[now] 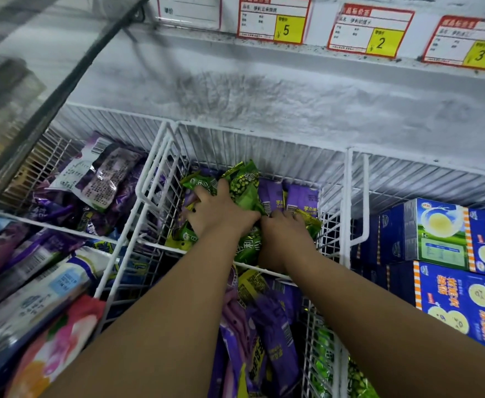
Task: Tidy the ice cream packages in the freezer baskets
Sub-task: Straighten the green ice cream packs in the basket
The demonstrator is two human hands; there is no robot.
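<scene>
Both my hands reach into the middle white wire basket [343, 196] at the back of the freezer. My left hand [218, 211] lies spread over a heap of green ice cream packages [242, 186], its fingers curling around them. My right hand [286, 228] sits just to the right, fingers bent down onto another green package [311, 222]. Purple ice cream packages [301, 196] stand against the back right of this basket. More purple packages [267, 320] fill the nearer basket under my forearms.
The left baskets hold purple and white packages [100, 179] and pink and blue ones [54, 340]. Blue boxes [448, 254] are stacked on the right. The frosted back wall [264, 93] carries price tags [275, 20]. A glass lid [20, 67] slants at upper left.
</scene>
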